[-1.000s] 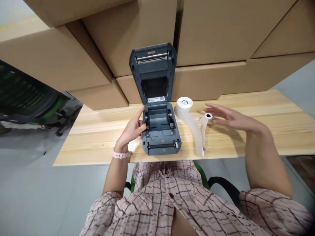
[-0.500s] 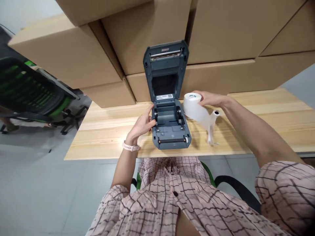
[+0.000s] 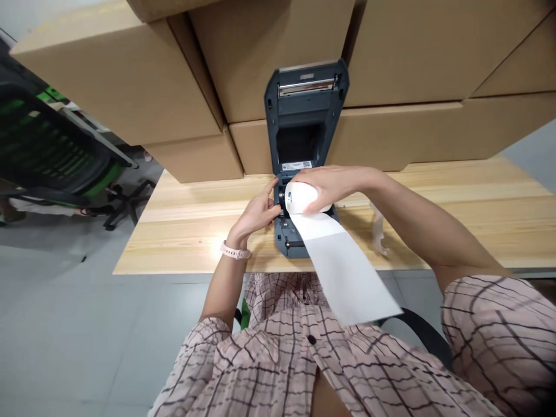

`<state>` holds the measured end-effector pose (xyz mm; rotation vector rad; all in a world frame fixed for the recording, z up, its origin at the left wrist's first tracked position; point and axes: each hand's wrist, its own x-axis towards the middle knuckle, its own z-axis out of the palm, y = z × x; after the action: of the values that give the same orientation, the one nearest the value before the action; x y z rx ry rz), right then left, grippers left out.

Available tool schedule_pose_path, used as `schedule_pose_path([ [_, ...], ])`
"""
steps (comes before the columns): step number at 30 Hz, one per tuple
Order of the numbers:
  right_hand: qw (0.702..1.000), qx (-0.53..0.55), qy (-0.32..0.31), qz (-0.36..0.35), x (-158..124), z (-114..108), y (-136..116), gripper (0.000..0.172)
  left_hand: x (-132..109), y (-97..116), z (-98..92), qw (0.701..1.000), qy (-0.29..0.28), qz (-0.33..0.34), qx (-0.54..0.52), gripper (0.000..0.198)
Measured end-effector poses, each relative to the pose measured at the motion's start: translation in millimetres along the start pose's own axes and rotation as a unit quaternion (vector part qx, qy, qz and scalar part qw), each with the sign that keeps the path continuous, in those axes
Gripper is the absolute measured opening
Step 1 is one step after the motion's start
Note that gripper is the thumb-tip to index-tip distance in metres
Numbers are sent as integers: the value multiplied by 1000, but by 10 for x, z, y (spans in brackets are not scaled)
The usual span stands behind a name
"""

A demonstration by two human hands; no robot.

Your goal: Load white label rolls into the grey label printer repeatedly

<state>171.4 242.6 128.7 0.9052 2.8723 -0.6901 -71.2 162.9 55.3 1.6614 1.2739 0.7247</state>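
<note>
Clamping the right hand (image 3: pixel 332 186) around a white paper roll (image 3: pixel 299 199) — held at the base of an open gray printer (image 3: pixel 304 116), with a loose paper tail (image 3: pixel 350 266) running past the front edge of the wooden table (image 3: pixel 178 229). Touching the printer's left side with the left hand (image 3: pixel 255 215) — thumb and forefinger held apart. Set just in front of large cardboard boxes (image 3: pixel 412 52).

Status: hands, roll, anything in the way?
Right hand gripping paper roll, at open printer. Left hand on printer's left edge. Paper tail hanging across printer's front.
</note>
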Motion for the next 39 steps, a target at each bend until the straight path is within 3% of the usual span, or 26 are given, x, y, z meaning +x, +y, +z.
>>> schedule_pose_path([
  [9, 993, -59, -70, 77, 295, 236, 54, 75, 33, -54, 15, 1000, 12, 10, 5, 95],
  [14, 996, -83, 5, 19, 110, 365, 40, 77, 33, -54, 39, 1000, 21, 11, 0, 94],
  [18, 989, -89, 96, -62, -323, 656, -206, 59, 43, -97, 49, 999, 28, 17, -13, 91],
  [23, 988, -78, 132, 21, -703, 1082, -641, 58, 32, -131, 93, 998, 52, 20, -11, 88],
  [30, 974, -100, 194, 66, -664, 1361, -836, 59, -42, -79, 264, 987, 151, 7, 54, 69],
  [39, 972, -91, 210, 56, -683, 1437, -801, 66, -65, -88, 312, 982, 184, 0, 51, 64],
])
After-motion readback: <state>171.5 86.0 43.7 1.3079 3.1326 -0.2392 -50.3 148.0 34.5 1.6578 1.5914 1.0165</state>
